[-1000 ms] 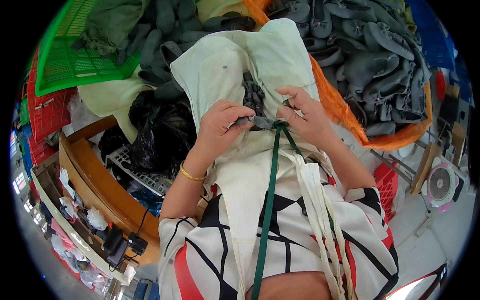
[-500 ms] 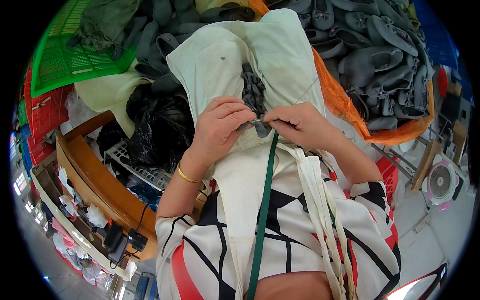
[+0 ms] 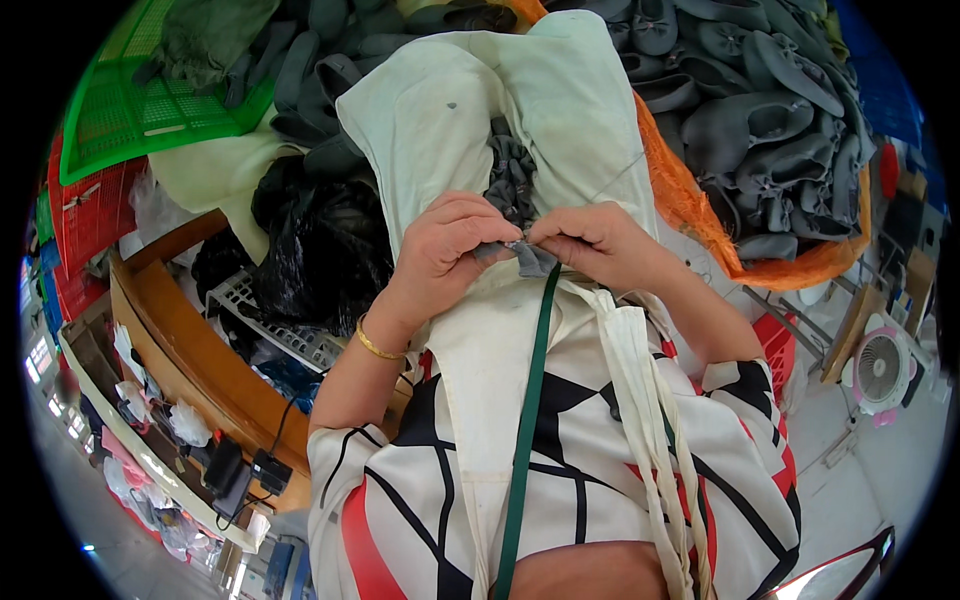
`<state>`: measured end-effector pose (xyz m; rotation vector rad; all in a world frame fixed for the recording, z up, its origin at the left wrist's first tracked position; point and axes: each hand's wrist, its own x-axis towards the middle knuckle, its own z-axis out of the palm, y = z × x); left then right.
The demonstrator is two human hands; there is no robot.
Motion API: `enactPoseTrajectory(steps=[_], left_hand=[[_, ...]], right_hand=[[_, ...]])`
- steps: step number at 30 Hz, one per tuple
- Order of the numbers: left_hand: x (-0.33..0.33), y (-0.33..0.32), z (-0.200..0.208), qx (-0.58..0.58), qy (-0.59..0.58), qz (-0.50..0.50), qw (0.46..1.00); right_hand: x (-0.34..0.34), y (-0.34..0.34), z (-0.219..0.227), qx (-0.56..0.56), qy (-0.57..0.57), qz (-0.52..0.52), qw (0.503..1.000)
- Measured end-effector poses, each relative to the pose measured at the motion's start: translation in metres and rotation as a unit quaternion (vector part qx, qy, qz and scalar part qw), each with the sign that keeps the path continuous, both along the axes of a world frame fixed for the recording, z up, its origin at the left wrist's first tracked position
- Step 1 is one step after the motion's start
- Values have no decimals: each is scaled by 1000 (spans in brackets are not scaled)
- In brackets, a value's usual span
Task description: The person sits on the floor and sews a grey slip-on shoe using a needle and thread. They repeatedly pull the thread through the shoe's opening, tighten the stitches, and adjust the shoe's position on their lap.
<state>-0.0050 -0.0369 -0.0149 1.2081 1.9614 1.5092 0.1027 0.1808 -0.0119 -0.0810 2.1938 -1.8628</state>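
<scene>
Over my lap, my left hand (image 3: 440, 255) pinches a small, folded grey fabric piece (image 3: 535, 262) that looks like a bow. From the other side my right hand (image 3: 598, 245) has its thumb and finger pressed together at the edge of the same piece. A thin thread (image 3: 622, 174) runs up and away from the right hand; whether a needle is in those fingers is hidden. Just beyond the hands, a heap of similar grey fabric pieces (image 3: 511, 178) lies between my legs on the pale apron (image 3: 425, 120).
At the right stands an orange sack (image 3: 690, 222) full of grey shoes (image 3: 745, 130). More grey shoes lie far left near a green basket (image 3: 150, 125). A black plastic bag (image 3: 325, 235) and a wooden drawer (image 3: 210, 350) are at my left; a fan (image 3: 882, 368) is far right.
The grey fabric piece has turned and shows more of its flat face below my fingers. Both hands stay close together at nearly the same spot.
</scene>
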Motion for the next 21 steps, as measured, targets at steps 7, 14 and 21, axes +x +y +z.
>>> enactPoseTrajectory(steps=[7,14,21], left_hand=[[7,1,8,-7,-47,16,999],[10,3,6,-12,-53,31,998],[11,1,1,14,-138,13,990]], right_hand=[[7,-6,-3,-50,-56,-14,997],[6,-5,2,-113,-138,-11,984],[8,3,-3,-183,-138,19,973]])
